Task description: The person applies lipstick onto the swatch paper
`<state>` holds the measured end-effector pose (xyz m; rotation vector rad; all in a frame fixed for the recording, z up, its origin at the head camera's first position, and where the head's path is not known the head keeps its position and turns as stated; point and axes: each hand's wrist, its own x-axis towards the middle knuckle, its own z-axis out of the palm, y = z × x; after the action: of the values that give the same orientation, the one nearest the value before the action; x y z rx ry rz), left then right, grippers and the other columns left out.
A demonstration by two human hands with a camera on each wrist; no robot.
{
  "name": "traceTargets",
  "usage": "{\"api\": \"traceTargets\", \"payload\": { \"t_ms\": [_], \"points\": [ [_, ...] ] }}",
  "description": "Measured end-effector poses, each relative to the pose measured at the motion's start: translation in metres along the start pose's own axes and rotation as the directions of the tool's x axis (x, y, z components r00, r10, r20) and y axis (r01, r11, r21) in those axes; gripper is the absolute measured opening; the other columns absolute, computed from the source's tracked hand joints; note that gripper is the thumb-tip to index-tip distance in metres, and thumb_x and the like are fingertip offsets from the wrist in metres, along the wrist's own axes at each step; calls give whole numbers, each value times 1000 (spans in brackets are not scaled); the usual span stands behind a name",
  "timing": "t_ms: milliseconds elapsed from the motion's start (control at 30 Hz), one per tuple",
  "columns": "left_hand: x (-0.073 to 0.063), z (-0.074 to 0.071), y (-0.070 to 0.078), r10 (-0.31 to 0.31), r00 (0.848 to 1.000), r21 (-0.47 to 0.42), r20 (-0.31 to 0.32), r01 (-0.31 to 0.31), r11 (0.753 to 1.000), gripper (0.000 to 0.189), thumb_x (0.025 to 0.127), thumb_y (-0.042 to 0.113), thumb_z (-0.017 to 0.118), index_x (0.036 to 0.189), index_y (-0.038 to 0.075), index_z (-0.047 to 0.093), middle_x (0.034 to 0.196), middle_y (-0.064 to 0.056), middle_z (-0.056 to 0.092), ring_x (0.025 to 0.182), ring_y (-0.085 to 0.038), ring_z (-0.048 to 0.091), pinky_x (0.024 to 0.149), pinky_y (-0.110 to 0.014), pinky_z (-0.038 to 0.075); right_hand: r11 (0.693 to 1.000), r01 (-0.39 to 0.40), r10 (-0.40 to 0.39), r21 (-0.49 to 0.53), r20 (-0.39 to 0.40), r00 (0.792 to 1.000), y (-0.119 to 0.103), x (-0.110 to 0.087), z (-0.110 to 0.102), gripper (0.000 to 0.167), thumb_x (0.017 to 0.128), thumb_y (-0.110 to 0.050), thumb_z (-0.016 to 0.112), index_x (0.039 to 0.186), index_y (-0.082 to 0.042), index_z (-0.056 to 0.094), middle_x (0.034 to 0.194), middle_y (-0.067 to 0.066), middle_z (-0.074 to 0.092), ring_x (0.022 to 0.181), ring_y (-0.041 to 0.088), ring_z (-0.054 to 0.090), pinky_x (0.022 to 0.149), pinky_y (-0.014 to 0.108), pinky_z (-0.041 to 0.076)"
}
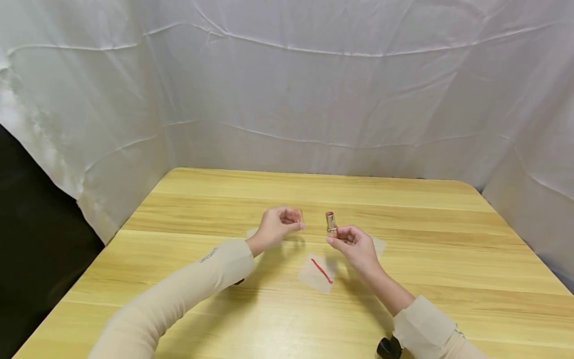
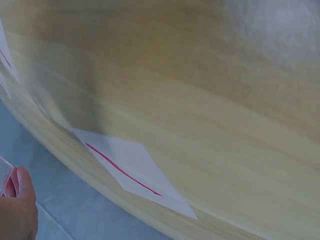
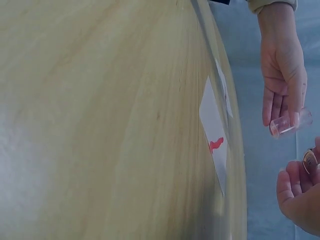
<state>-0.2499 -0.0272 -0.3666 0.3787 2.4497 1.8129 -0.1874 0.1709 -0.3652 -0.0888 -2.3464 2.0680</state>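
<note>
My right hand (image 1: pixel 357 248) pinches a gold lipstick tube (image 1: pixel 331 222) near its base and holds it upright above the table. A short red tip shows at the tube's top. Left of it, my left hand (image 1: pixel 277 227) holds a clear cylindrical cap (image 3: pixel 290 125) between thumb and fingers. Cap and tube are apart, with a small gap between the hands. Below them lies a white paper square (image 1: pixel 311 279) with a red streak (image 1: pixel 322 271) across it. In the right wrist view, the tube's round base (image 3: pixel 310 161) faces the camera.
Another paper piece (image 1: pixel 252 232) lies partly behind the left hand, and one more (image 1: pixel 379 246) beside the right hand. A red smear (image 3: pixel 216 144) marks a paper in the right wrist view. The wooden table (image 1: pixel 426 219) ends at a hanging white cloth (image 1: pixel 287 94).
</note>
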Motion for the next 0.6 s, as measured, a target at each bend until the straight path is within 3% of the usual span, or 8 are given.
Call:
{"api": "traceTargets", "payload": {
  "t_ms": [300,600],
  "points": [
    [-12,-1,1,38,998,29,59,-40,999,25,78,7,73,101,-2,65,93,-14,68,76,-9,61,73,-22,54,1000,20,-20,-12,20,1000,-3,2,2,28,82,0,66,106,8,54,87,-4,63,80,4,60,76,15,52],
    [-23,-1,-1,94,989,74,112,-102,992,28,78,12,74,104,3,68,96,-13,69,82,-17,66,74,-22,55,1000,13,-12,-19,26,1000,-3,-1,0,30,82,0,66,107,9,54,87,-4,63,80,4,60,76,15,52]
  ]
}}
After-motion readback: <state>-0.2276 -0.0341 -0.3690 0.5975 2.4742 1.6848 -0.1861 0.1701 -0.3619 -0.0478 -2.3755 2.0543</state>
